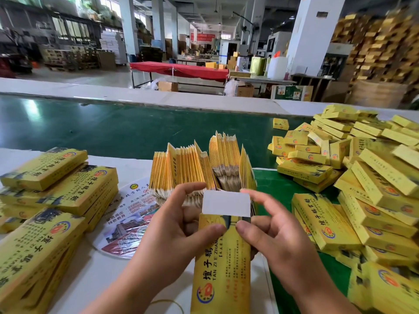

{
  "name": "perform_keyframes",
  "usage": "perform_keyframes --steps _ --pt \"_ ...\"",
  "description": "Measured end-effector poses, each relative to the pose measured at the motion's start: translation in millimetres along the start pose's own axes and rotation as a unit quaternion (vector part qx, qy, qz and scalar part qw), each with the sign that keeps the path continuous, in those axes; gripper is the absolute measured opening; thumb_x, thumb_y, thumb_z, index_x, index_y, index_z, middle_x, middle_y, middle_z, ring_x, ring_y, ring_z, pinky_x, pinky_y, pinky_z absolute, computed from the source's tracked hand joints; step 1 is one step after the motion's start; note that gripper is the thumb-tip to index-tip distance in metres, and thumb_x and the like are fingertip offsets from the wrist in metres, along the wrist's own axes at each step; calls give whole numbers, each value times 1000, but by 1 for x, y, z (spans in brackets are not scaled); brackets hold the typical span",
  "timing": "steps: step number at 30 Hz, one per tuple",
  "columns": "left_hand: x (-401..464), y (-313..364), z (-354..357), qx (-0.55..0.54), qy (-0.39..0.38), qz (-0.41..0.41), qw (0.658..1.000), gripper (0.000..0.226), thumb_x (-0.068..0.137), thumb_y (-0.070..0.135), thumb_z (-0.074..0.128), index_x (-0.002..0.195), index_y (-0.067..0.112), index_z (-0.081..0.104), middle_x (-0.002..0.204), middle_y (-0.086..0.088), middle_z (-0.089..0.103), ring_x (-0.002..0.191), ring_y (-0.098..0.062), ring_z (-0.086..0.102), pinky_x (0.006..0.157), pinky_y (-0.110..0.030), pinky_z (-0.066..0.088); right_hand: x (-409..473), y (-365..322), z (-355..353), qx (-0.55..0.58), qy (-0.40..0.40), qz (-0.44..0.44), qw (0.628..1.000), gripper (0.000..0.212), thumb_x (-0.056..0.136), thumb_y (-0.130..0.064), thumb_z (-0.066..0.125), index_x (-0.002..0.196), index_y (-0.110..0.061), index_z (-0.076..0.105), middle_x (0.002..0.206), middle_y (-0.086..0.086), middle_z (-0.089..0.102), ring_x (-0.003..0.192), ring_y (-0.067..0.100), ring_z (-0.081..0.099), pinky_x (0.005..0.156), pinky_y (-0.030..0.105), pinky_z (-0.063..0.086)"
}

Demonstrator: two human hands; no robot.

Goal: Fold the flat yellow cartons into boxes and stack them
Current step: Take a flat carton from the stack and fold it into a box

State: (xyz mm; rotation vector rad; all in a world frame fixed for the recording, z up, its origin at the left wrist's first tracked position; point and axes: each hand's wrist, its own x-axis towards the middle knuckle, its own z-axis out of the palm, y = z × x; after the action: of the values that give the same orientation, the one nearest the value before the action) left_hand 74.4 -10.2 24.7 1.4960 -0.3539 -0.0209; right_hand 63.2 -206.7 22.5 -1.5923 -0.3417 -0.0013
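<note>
Both hands, left hand (181,225) and right hand (269,227), pinching one carton (222,264), end flap (226,203) open; many folded boxes (353,177) piled, thick flat bundle (204,164) left.

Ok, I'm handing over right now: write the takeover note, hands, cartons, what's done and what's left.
Left hand and right hand: both grip the top of one yellow printed cardboard carton, thumbs on its front, white end flap standing open.
Supply: upright bundle of flat yellow cartons just behind the hands.
Done: folded yellow boxes piled loosely on the right; more stacked on the left.
Left: close the flap, stack this box, then work through the bundle.
</note>
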Motion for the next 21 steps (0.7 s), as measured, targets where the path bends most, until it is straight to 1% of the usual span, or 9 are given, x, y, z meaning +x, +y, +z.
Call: perform_keyframes --steps 2,4,6,8,12,15,17,19,21 --pt "2 0 -2 -6 -7 -18 1000 68 62 32 84 122 38 52 93 -17 74 87 -37 72 75 -55 58 1 -1 -1 5 -22 -2 1000 47 79 -40 73 124 -34 60 86 20 75 72 33 69 60 32 56" --pt "4 -1 -3 -29 -30 -19 999 57 64 26 85 114 35 59 96 -16 75 88 -35 73 74 -46 60 2 -2 -3 17 -25 -4 1000 39 80 -39 73 118 -34 65 80 24 72 65 27 67 53 30 53" --pt "4 -1 -3 -47 -39 -15 998 47 67 20 86 106 31 62 97 -16 75 88 -36 73 72 -41 60 2 -1 -4 30 -22 -6 999 38 80 -36 74 116 -30 67 75 31 64 62 23 65 49 29 50" --pt "4 -2 -2 -50 -36 -9 998 40 69 18 84 101 26 62 95 -18 74 86 -39 72 70 -43 60 3 1 -5 37 -20 -16 999 35 81 -34 74 113 -24 69 72 31 60 58 22 65 46 29 49" --pt "4 -2 0 -26 -14 6 1000 24 71 13 79 87 16 61 87 -28 68 74 -44 68 66 -48 55 3 2 -5 16 -10 -36 999 27 82 -32 72 104 -17 73 64 14 66 54 20 63 45 28 49" --pt "3 -1 2 -23 -7 5 1000 20 70 14 78 82 14 62 85 -35 61 68 -37 63 66 -48 50 3 2 -5 4 -2 -39 999 25 80 -31 73 100 -15 75 64 14 66 53 20 62 47 28 50" --pt "3 -1 3 -22 -2 6 1000 20 69 14 78 81 14 62 84 -37 59 66 -38 62 66 -49 49 1 1 -4 -6 0 -44 999 25 80 -32 73 99 -17 76 66 14 66 56 18 64 49 26 51" --pt "2 0 5 -8 10 14 1000 22 66 20 80 80 16 63 84 -38 57 62 -48 57 63 -54 48 0 0 -2 -11 7 -50 999 27 82 -39 69 98 -18 76 65 12 66 57 17 65 50 24 52" --pt "1 1 7 16 20 26 999 25 64 28 80 80 18 63 84 -37 59 66 -59 54 59 -64 48 -1 -1 -1 -20 19 -49 998 32 83 -48 64 95 -21 76 64 19 65 55 19 65 50 23 52"
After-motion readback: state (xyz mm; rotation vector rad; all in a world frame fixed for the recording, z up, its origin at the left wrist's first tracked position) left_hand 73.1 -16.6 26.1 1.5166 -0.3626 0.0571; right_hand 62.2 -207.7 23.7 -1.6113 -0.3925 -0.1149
